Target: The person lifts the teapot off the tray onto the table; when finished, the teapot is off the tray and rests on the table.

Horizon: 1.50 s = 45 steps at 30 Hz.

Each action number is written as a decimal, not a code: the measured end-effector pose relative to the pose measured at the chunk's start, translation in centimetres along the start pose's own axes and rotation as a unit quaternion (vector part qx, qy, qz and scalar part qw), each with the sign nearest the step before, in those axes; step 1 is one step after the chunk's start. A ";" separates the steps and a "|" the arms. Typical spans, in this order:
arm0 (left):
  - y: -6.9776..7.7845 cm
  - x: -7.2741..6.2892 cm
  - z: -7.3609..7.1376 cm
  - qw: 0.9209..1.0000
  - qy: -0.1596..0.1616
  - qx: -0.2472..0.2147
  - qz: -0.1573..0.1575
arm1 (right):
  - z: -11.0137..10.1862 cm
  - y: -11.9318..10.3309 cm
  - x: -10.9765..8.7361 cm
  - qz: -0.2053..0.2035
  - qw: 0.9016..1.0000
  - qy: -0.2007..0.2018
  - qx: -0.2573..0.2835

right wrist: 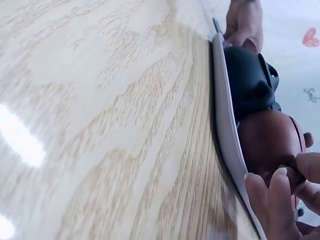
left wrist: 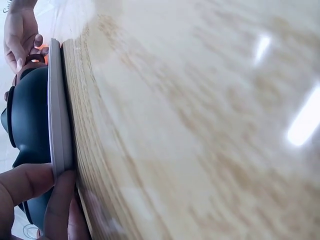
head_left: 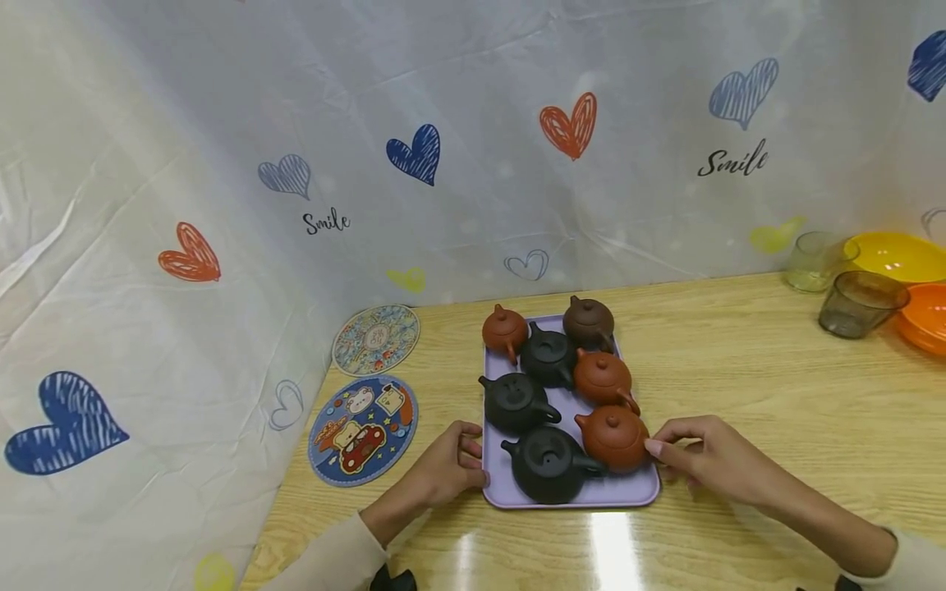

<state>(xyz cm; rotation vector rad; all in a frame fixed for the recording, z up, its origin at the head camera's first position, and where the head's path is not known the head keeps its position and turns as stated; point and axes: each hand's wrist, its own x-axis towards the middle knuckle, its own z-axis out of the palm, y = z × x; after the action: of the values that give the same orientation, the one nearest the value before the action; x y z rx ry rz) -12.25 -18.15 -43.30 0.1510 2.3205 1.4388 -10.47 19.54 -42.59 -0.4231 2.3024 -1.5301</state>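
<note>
A lilac tray (head_left: 569,497) lies on the wooden table, bearing several small teapots. My left hand (head_left: 446,468) grips the tray's left rim near its front corner; in the left wrist view its thumb and fingers (left wrist: 62,200) pinch that rim. At the front right of the tray sits a reddish-brown teapot (head_left: 615,439). My right hand (head_left: 709,460) pinches this teapot's handle, with other fingers (right wrist: 280,200) close by the tray rim. Beside it stands a black teapot (head_left: 545,466), its handle pointing right. Farther back are black teapots (head_left: 515,402), reddish ones (head_left: 602,376) and a dark brown one (head_left: 589,322).
Two round mats, one floral (head_left: 377,339) and one blue with cartoons (head_left: 363,432), lie left of the tray. At the back right stand a greenish glass (head_left: 810,263), a grey glass (head_left: 857,305), a yellow bowl (head_left: 905,256) and an orange bowl (head_left: 927,320). A heart-printed curtain (head_left: 473,205) hangs behind.
</note>
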 end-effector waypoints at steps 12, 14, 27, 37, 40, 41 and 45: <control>0.0 0.0 -0.2 1.000 0.000 -0.007 -0.011 | -1.7 0.3 -0.6 -0.023 1.000 -0.002 -0.004; 0.0 0.0 -0.3 1.000 -0.001 -0.005 -0.014 | -2.1 0.1 -0.6 -0.017 1.000 -0.004 -0.002; 0.0 0.2 -0.5 1.000 0.002 -0.016 -0.025 | -5.6 -1.5 0.0 0.016 0.999 0.030 -0.026; -0.2 0.3 -0.4 1.000 0.001 -0.009 -0.016 | -8.5 -1.3 1.1 0.012 0.997 0.069 -0.035; -0.3 0.2 -0.4 1.000 0.003 -0.009 -0.015 | -9.3 -0.8 1.6 0.016 0.997 0.075 -0.032; -0.3 0.2 -0.3 1.000 0.004 -0.010 -0.015 | -9.5 -0.7 1.8 0.018 0.996 0.079 -0.034; -0.3 0.0 -0.4 1.000 0.009 -0.015 -0.012 | -10.7 -0.1 2.9 0.026 0.995 0.090 -0.043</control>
<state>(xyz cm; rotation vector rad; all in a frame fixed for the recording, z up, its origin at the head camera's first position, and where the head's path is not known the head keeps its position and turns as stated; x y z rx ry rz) -12.40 -18.59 -43.44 0.1032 2.3059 1.4678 -17.80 27.08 -38.99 -0.2531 2.5029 -1.5024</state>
